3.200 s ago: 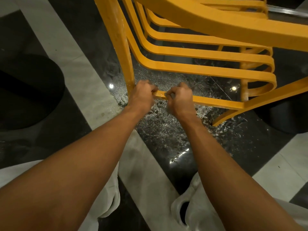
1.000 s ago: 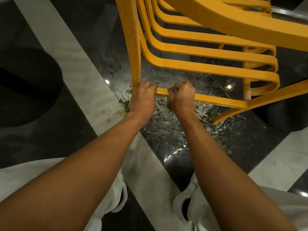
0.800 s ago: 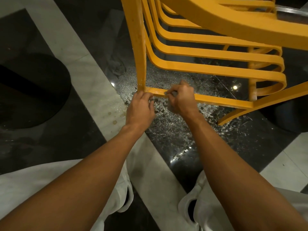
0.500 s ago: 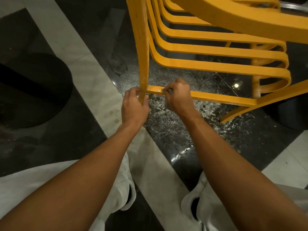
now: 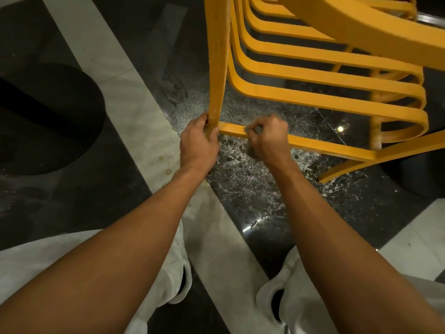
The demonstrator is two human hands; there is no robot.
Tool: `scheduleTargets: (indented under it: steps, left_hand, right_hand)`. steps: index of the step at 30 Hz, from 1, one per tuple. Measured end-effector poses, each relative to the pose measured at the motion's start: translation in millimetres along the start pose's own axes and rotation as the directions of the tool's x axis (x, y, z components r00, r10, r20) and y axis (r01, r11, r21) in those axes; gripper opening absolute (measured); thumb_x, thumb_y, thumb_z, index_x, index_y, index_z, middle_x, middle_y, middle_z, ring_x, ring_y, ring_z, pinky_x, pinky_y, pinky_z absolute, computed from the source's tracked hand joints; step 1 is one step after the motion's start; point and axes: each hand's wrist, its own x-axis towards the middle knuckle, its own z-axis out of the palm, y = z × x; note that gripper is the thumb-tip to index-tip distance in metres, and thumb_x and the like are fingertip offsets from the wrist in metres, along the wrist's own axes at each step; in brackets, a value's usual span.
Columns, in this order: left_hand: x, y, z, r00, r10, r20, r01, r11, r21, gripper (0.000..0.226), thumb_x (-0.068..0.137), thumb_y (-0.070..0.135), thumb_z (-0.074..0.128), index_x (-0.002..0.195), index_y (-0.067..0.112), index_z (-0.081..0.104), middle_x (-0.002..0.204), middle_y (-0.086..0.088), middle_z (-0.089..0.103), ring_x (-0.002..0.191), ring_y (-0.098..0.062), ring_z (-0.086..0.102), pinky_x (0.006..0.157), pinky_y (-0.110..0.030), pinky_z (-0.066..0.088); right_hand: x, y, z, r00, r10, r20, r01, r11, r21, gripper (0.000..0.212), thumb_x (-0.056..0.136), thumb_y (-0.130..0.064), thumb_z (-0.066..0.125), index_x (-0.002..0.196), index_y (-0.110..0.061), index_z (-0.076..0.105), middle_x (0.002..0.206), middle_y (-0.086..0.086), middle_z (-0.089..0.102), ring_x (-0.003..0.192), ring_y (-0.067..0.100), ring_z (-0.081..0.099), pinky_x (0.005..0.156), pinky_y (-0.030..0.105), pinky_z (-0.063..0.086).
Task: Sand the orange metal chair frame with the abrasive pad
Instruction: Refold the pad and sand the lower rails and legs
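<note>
We count one orange chair frame (image 5: 325,102), cut off at the top and right edges, two bare hands, and one abrasive pad (image 5: 258,129), of which only a grey sliver shows between curled fingers. At centre frame the left hand (image 5: 198,143) grips the foot of the upright leg (image 5: 218,68). Just right of it, the right hand (image 5: 268,138) clasps the pad against the lowest crossbar (image 5: 325,147).

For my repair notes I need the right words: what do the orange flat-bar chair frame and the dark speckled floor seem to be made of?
Orange flat-bar chair frame: apparently painted metal; thin flat bars with tight bends, an even matte coat, scattered pale specks. Dark speckled floor: probably polished stone or terrazzo; white flecks in black, and it mirrors lamps as bright spots.
</note>
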Motion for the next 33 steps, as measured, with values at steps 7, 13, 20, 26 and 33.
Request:
scheduleTargets:
  steps: [7, 13, 20, 26, 33]
  left_hand:
    - [1.1, 0.2, -0.6, 1.000, -0.003, 0.006, 0.003, 1.000, 0.009, 0.037, 0.103, 0.028, 0.067, 0.139, 0.020, 0.066, 0.123, -0.001, 0.070, 0.116, -0.019, 0.066, 0.103, -0.037, 0.055]
    - [0.8, -0.4, -1.0, 1.000, 0.007, 0.003, -0.007, 1.000, 0.012, 0.036, 0.102, 0.025, 0.068, 0.138, 0.021, 0.068, 0.122, -0.003, 0.072, 0.114, -0.019, 0.067, 0.103, -0.037, 0.055]
    - [1.6, 2.2, -4.3, 1.000, -0.009, 0.016, 0.008, 1.000, 0.022, 0.032, 0.101, 0.019, 0.069, 0.133, 0.022, 0.070, 0.117, -0.002, 0.071, 0.110, -0.019, 0.067, 0.099, -0.039, 0.058]
    - [0.3, 1.6, -1.7, 1.000, -0.023, -0.004, 0.023, 1.000, 0.005, 0.040, 0.102, 0.018, 0.068, 0.142, 0.019, 0.066, 0.123, -0.003, 0.069, 0.114, -0.018, 0.066, 0.097, -0.026, 0.048]
    - [3.4, -0.6, -2.5, 1.000, -0.022, 0.004, 0.022, 1.000, -0.002, 0.036, 0.102, 0.018, 0.069, 0.137, 0.025, 0.069, 0.116, 0.001, 0.071, 0.107, -0.015, 0.068, 0.096, -0.032, 0.059]
  right_hand:
    - [-4.1, -16.8, 19.3, 0.999, -0.052, 0.009, 0.052, 0.999, 0.009, 0.014, 0.095, -0.014, 0.069, 0.089, -0.010, 0.080, 0.095, 0.007, 0.060, 0.071, 0.012, 0.052, 0.058, 0.011, 0.032]
    - [-5.1, 7.3, 10.2, 0.991, 0.112, -0.074, -0.111, 0.994, 0.014, 0.016, 0.098, -0.018, 0.071, 0.094, -0.006, 0.081, 0.103, 0.011, 0.071, 0.070, 0.012, 0.059, 0.051, -0.002, 0.034]
    - [-0.6, -33.3, 33.3, 1.000, -0.009, -0.014, 0.010, 1.000, 0.025, 0.017, 0.099, -0.011, 0.063, 0.090, -0.005, 0.077, 0.099, 0.008, 0.054, 0.067, 0.009, 0.050, 0.052, 0.003, 0.036]
    - [-11.4, -7.3, 15.4, 0.979, 0.146, -0.141, -0.137, 0.988, 0.072, 0.015, 0.100, -0.009, 0.065, 0.094, -0.003, 0.077, 0.108, 0.008, 0.059, 0.067, -0.001, 0.047, 0.055, -0.003, 0.037]
    - [2.1, -37.5, 31.5, 0.999, -0.037, 0.026, 0.036, 0.999, 0.022, 0.017, 0.098, -0.007, 0.063, 0.095, -0.005, 0.080, 0.101, 0.008, 0.055, 0.070, 0.007, 0.051, 0.058, -0.001, 0.036]
